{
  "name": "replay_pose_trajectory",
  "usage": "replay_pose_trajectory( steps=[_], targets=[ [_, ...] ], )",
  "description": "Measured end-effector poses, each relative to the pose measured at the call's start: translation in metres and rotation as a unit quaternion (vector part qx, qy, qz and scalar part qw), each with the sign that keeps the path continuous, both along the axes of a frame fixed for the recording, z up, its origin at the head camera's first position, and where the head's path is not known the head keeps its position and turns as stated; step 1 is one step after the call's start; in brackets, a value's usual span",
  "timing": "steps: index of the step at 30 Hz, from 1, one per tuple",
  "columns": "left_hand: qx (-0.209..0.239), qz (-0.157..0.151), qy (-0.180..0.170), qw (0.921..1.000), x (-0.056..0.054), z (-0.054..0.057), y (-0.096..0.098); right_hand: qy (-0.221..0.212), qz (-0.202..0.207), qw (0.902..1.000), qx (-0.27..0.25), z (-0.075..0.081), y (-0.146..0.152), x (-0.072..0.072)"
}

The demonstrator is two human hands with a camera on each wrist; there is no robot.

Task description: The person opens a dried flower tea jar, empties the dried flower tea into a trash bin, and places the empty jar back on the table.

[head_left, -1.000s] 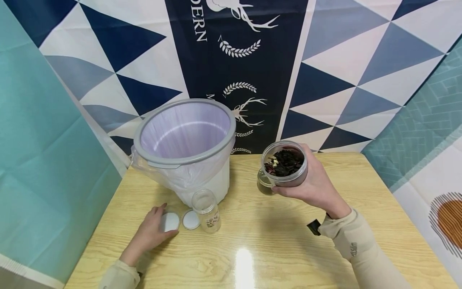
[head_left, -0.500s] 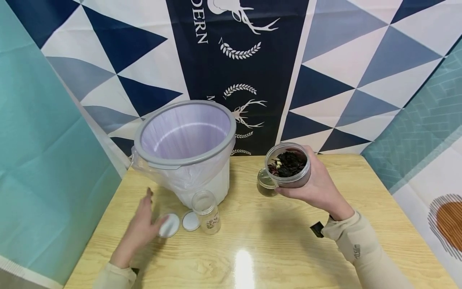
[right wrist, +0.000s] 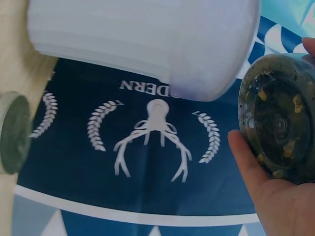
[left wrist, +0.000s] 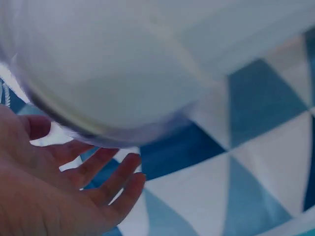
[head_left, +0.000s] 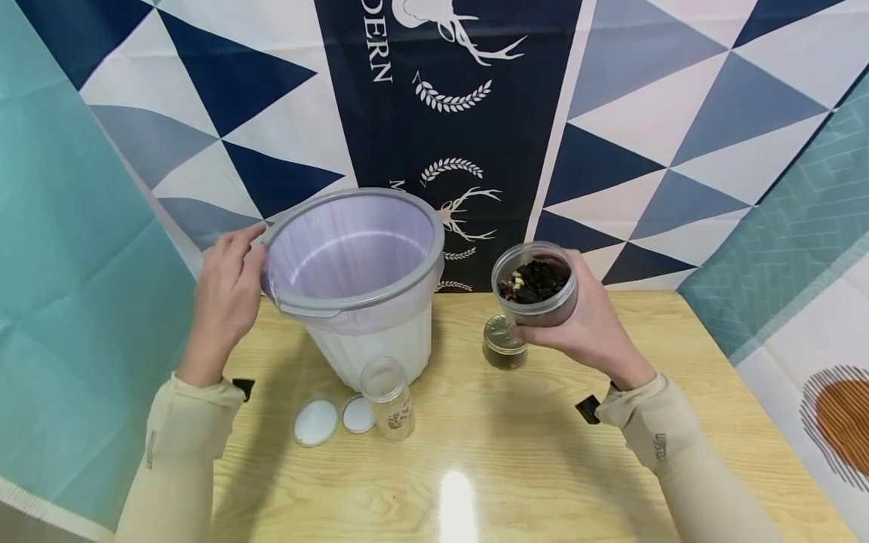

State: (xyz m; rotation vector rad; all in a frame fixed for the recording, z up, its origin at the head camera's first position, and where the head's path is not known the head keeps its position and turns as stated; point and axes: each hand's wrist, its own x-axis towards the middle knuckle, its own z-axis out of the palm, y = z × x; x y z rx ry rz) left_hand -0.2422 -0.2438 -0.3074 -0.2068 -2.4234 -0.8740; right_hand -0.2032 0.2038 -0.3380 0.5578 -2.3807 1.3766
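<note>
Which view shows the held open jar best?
The head view, which looks into the jar at its dark contents. The right wrist view shows its underside, partly cut off; the left wrist view lacks it.

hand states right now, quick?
Left hand: open, at the bin's rim; contact unclear.
Right hand: closed around a clear jar, holding it up off the table.

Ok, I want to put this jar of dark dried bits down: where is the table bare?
The widest bare patch of the table lies in front, between the tall clear jar and the right sleeve. Another runs from that sleeve to the table's right edge. It's crowded left of centre: two white discs and that jar sit close before the bucket.
</note>
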Motion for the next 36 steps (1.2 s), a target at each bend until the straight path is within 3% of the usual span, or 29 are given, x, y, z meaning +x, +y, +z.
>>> replay_pose_trajectory(
  steps=[2,7,10,13,16,20,26,36],
  targets=[
    [-0.008,0.001,-0.019,0.9998,-0.003,0.014,0.001,0.006,-0.005,1.0000,0.002,0.007,-0.003,-0.003],
    [-0.007,0.009,-0.024,0.9996,-0.007,0.037,-0.001,0.020,-0.004,0.9998,0.001,0.023,-0.011,-0.012],
    [-0.049,-0.014,-0.062,0.9968,-0.012,0.049,0.000,0.027,-0.005,0.9996,0.003,0.031,-0.015,-0.017],
    [-0.109,-0.037,-0.117,0.9865,-0.020,0.055,0.005,0.038,-0.004,0.9992,0.010,0.038,-0.020,-0.023],
    [-0.154,-0.036,-0.160,0.9745,-0.031,0.054,0.011,0.054,0.001,0.9985,0.012,0.045,-0.025,-0.028],
    [-0.161,-0.021,-0.195,0.9672,-0.043,0.045,0.016,0.067,0.009,0.9977,0.006,0.049,-0.031,-0.033],
    [-0.126,-0.019,-0.228,0.9654,-0.049,0.033,0.012,0.052,0.014,0.9985,0.007,0.044,-0.033,-0.040],
    [-0.096,-0.029,-0.238,0.9661,-0.052,0.032,0.007,0.027,0.007,0.9996,0.002,0.045,-0.034,-0.060]
  ],
)
